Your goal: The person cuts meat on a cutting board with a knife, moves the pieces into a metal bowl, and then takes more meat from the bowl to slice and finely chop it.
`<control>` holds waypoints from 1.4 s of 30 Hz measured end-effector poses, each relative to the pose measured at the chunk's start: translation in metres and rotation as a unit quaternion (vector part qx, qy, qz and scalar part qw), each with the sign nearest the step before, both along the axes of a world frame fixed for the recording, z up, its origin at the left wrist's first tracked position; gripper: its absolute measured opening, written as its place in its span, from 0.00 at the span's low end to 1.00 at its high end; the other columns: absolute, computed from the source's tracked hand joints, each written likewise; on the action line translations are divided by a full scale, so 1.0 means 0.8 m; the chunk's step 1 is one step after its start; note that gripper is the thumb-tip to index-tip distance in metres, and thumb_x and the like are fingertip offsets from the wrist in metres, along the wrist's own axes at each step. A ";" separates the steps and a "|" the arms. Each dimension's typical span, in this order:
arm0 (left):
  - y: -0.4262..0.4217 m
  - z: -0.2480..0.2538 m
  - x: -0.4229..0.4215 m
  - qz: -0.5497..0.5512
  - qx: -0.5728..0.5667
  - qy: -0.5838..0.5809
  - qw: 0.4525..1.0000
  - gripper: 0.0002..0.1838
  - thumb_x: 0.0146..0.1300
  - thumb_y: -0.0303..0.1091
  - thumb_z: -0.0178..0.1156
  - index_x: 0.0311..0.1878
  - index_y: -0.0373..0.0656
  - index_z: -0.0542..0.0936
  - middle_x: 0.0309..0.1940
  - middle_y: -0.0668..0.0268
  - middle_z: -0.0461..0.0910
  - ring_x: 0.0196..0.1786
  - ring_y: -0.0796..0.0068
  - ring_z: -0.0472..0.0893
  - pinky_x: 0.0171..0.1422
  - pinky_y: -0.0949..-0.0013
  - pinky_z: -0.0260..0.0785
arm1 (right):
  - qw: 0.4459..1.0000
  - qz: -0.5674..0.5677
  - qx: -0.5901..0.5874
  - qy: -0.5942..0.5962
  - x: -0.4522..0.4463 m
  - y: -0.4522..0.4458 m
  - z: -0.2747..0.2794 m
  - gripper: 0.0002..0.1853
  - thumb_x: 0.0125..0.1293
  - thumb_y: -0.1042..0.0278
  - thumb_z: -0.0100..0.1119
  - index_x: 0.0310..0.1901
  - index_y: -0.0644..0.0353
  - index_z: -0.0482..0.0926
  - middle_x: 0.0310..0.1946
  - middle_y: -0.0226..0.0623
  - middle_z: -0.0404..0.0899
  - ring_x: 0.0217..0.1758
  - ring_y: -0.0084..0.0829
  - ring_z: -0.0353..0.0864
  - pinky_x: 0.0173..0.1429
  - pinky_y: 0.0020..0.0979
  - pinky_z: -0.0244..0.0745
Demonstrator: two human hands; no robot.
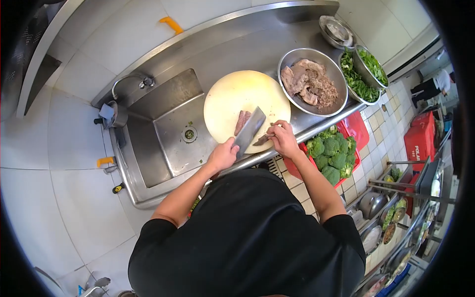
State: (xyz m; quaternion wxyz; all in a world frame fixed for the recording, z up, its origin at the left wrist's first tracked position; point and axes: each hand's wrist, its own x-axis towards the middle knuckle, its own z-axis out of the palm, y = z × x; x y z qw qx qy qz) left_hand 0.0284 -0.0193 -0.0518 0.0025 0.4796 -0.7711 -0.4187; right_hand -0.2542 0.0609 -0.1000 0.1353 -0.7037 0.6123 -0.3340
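My left hand (222, 157) is closed around the handle end of a wide cleaver (251, 129), whose blade slants up and right over a round cutting board (237, 89). Left of the blade, a piece of cooked meat (242, 121) lies on the board. To the right of the blade, my right hand (282, 138) has its fingers bent down onto a smaller strip of meat (262, 139) near the board's edge. A large metal bowl (342, 74) stands beside the board, holding big chunks and a heap of cut meat (324, 91).
A steel sink (148, 183) with a tap (129, 79) is on the left. Leafy greens (357, 81) fill bowls at the right end of the counter. Below the counter edge sits a red crate of broccoli (334, 151). A person (438, 84) stands farther off at right.
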 end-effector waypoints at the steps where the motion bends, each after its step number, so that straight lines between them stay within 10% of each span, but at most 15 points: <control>1: 0.001 -0.010 0.001 -0.016 0.006 -0.009 1.000 0.15 0.78 0.43 0.57 0.52 0.40 0.75 0.41 0.39 0.85 0.48 0.34 0.85 0.52 0.41 0.74 | 1.000 -0.008 -0.003 -0.001 -0.001 0.001 0.006 0.11 0.61 0.75 0.68 0.46 0.55 0.82 0.46 0.36 0.85 0.62 0.47 0.77 0.67 0.46 0.69; 9: -0.024 0.001 0.016 -0.017 0.003 -0.093 0.996 0.18 0.79 0.44 0.55 0.59 0.41 0.75 0.48 0.38 0.86 0.54 0.34 0.85 0.60 0.38 0.76 | 0.962 -0.044 0.138 -0.230 0.002 -0.038 0.089 0.08 0.73 0.75 0.64 0.50 0.63 0.78 0.40 0.44 0.86 0.44 0.40 0.87 0.52 0.34 0.79; 17: -0.062 0.002 0.019 0.033 -0.027 -0.123 0.991 0.18 0.78 0.43 0.55 0.62 0.40 0.74 0.51 0.39 0.86 0.56 0.35 0.85 0.61 0.39 0.76 | 0.890 0.095 0.217 -0.389 0.035 -0.086 0.175 0.10 0.80 0.72 0.60 0.58 0.58 0.80 0.40 0.21 0.77 0.43 0.17 0.75 0.49 0.25 0.75; 21: -0.069 0.006 0.022 0.036 -0.050 -0.120 0.991 0.18 0.78 0.43 0.55 0.60 0.39 0.76 0.49 0.39 0.86 0.55 0.35 0.85 0.61 0.39 0.76 | 0.879 0.198 0.336 -0.274 0.019 -0.126 0.159 0.17 0.78 0.65 0.64 0.64 0.60 0.80 0.48 0.32 0.85 0.51 0.25 0.82 0.58 0.30 0.78; 25: -0.076 0.002 0.030 0.043 -0.012 -0.097 0.994 0.17 0.79 0.43 0.56 0.57 0.38 0.77 0.44 0.41 0.86 0.48 0.38 0.84 0.54 0.42 0.75 | 0.954 -0.010 0.245 0.172 0.013 -0.125 0.101 0.24 0.71 0.65 0.63 0.66 0.63 0.79 0.62 0.53 0.83 0.67 0.53 0.81 0.71 0.49 0.76; 31: -0.060 -0.021 0.066 0.104 0.181 0.045 0.977 0.15 0.82 0.40 0.53 0.58 0.37 0.77 0.26 0.57 0.81 0.16 0.69 0.78 0.20 0.60 0.70 | 0.992 -0.037 0.061 0.103 0.043 -0.058 0.007 0.28 0.67 0.74 0.59 0.70 0.66 0.74 0.71 0.56 0.75 0.75 0.59 0.72 0.79 0.53 0.67; 42: -0.033 -0.027 0.076 0.234 0.235 0.211 0.919 0.16 0.83 0.39 0.55 0.62 0.38 0.77 0.23 0.64 0.77 0.15 0.75 0.74 0.18 0.64 0.66 | 0.956 -0.071 0.245 0.145 0.041 -0.095 0.010 0.20 0.67 0.70 0.62 0.61 0.59 0.83 0.62 0.47 0.82 0.69 0.48 0.78 0.74 0.52 0.70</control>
